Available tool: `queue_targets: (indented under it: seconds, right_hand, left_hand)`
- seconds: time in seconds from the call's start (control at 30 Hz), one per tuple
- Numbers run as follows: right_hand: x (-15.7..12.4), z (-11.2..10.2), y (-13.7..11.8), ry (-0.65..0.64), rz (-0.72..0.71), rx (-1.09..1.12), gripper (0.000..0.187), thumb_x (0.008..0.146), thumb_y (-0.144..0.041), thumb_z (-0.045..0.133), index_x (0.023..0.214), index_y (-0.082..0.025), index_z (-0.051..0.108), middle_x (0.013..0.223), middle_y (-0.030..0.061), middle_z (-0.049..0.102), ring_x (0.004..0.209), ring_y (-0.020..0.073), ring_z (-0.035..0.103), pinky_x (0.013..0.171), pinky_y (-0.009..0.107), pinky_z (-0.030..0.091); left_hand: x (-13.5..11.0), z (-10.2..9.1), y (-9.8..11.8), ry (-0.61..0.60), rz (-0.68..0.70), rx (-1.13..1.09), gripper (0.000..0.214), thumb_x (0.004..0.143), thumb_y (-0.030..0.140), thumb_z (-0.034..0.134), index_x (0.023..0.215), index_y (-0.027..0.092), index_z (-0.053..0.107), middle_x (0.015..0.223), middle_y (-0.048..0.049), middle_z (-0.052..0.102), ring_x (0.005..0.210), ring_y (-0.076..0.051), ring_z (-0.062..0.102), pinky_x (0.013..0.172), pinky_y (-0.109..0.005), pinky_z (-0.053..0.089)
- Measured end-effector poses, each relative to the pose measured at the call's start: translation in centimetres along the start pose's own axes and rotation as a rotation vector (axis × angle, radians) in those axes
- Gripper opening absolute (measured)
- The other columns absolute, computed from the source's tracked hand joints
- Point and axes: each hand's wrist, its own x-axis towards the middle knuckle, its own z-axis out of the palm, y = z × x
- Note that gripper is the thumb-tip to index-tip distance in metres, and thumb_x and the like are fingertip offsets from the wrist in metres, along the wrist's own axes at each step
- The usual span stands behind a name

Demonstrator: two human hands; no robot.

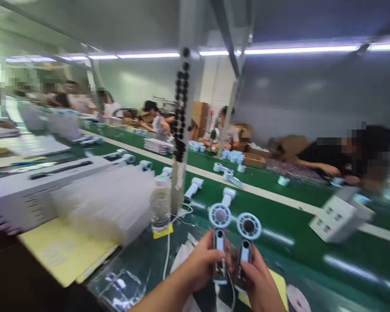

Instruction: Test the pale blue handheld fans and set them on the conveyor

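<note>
Holding a ring-headed blue device (219, 240) in the left hand (202, 261) and a matching device (245, 251) in the right hand (260, 278), upright side by side above the green surface (156, 255), gripped low, apparently to leave both upper ends uncovered and in plain view.

We had a long green bench (289, 236) before us, a white strip (279, 198) running its length. Along the strip's near side we saw pale-blue fans (194, 187) lying apart from one another. Beyond it stood grouped light-blue cylinders (234, 156), a striped stack (158, 146) and a shallow brown box (255, 160); a white box (333, 219) sat askew beside the strip. Our nearer, dark glossy tabletop (123, 281) bore yellow sheets (58, 247), a blurred translucent heap (107, 199), a white cable (168, 253) and a yellow piece (162, 233) under a clear container (160, 208).
</note>
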Motion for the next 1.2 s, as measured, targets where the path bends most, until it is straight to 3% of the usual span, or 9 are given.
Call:
queue_targets:
  seconds: [0.1, 0.2, 0.3, 0.43, 0.57, 0.67, 0.8, 1.03, 1.2]
  right_hand:
    - [0.4, 1.4, -0.5, 0.048, 0.014, 0.13, 0.046, 0.069, -0.042, 0.08, 0.109, -0.025, 0.064, 0.099, 0.0036, 0.072, 0.1, 0.0277, 0.065, 0.088, 0.042, 0.052]
    - [0.5, 2.4, -1.2, -0.022, 0.01, 0.173, 0.038, 0.072, -0.04, 0.076, 0.104, -0.023, 0.063, 0.089, 0.0019, 0.07, 0.082, 0.0224, 0.065, 0.078, 0.037, 0.052]
    - [0.1, 2.4, -1.1, -0.041, 0.014, 0.199, 0.038, 0.072, -0.038, 0.076, 0.105, -0.023, 0.062, 0.093, 0.0018, 0.069, 0.082, 0.0205, 0.064, 0.077, 0.034, 0.051]
    - [-0.2, 1.9, -0.7, 0.002, 0.03, 0.185, 0.029, 0.076, -0.041, 0.074, 0.096, -0.023, 0.063, 0.08, -0.0011, 0.065, 0.065, 0.0154, 0.058, 0.061, 0.028, 0.047]
    - [-0.4, 1.9, -1.4, 0.062, 0.098, 0.126, 0.037, 0.074, -0.053, 0.075, 0.089, -0.021, 0.062, 0.071, -0.0023, 0.061, 0.056, 0.0128, 0.052, 0.053, 0.025, 0.043]
    - [-0.6, 2.1, -2.1, 0.02, 0.105, 0.141, 0.042, 0.072, -0.056, 0.077, 0.088, -0.022, 0.061, 0.071, -0.0027, 0.06, 0.056, 0.0125, 0.053, 0.053, 0.026, 0.044]
    - [-0.6, 2.3, -2.1, -0.011, 0.079, 0.153, 0.041, 0.074, -0.057, 0.076, 0.089, -0.021, 0.061, 0.07, -0.0027, 0.06, 0.057, 0.0122, 0.053, 0.053, 0.025, 0.045]
    - [-0.4, 2.1, -1.7, 0.047, 0.138, 0.178, 0.041, 0.074, -0.054, 0.077, 0.089, -0.02, 0.06, 0.073, -0.0022, 0.06, 0.058, 0.0132, 0.054, 0.054, 0.027, 0.045]
    - [-0.3, 2.2, -1.7, 0.061, 0.157, 0.189, 0.042, 0.069, -0.054, 0.079, 0.086, -0.02, 0.061, 0.072, -0.0015, 0.06, 0.057, 0.0143, 0.055, 0.053, 0.028, 0.046]
  left_hand:
    - [0.2, 0.8, 1.7, 0.015, -0.03, 0.064, 0.048, 0.058, 0.028, 0.086, 0.096, 0.018, 0.06, 0.068, 0.0023, 0.064, 0.056, -0.013, 0.06, 0.057, -0.025, 0.048]
    - [0.2, 1.3, 2.5, -0.004, -0.054, 0.092, 0.046, 0.059, 0.029, 0.086, 0.096, 0.019, 0.059, 0.069, 0.0029, 0.062, 0.057, -0.013, 0.06, 0.056, -0.026, 0.047]
    - [-0.2, 1.4, 2.3, 0.022, -0.065, 0.106, 0.041, 0.059, 0.026, 0.084, 0.09, 0.019, 0.058, 0.069, 0.0033, 0.061, 0.056, -0.012, 0.059, 0.054, -0.025, 0.047]
    - [-0.1, 1.3, 1.9, 0.134, -0.046, 0.124, 0.041, 0.062, 0.029, 0.08, 0.094, 0.019, 0.058, 0.073, 0.0038, 0.06, 0.053, -0.01, 0.056, 0.05, -0.024, 0.046]
    - [-0.1, 1.4, 2.0, 0.213, -0.029, 0.174, 0.039, 0.065, 0.033, 0.077, 0.095, 0.019, 0.056, 0.071, 0.0049, 0.058, 0.051, -0.009, 0.054, 0.047, -0.022, 0.043]
    - [-0.2, 1.5, 2.0, 0.153, -0.025, 0.146, 0.044, 0.063, 0.035, 0.078, 0.097, 0.019, 0.056, 0.074, 0.0046, 0.059, 0.053, -0.01, 0.055, 0.049, -0.023, 0.045]
    - [-0.2, 1.2, 1.7, 0.079, -0.051, 0.196, 0.039, 0.067, 0.04, 0.076, 0.088, 0.019, 0.051, 0.064, 0.0043, 0.059, 0.049, -0.009, 0.053, 0.049, -0.023, 0.043]
    - [0.2, 1.0, 1.4, 0.081, -0.136, 0.219, 0.048, 0.065, 0.047, 0.077, 0.092, 0.02, 0.047, 0.062, 0.0029, 0.061, 0.05, -0.013, 0.055, 0.05, -0.026, 0.046]
    - [0.3, 1.5, 1.7, 0.155, -0.117, 0.242, 0.041, 0.063, 0.039, 0.074, 0.088, 0.019, 0.049, 0.06, 0.0045, 0.058, 0.046, -0.011, 0.052, 0.045, -0.024, 0.041]
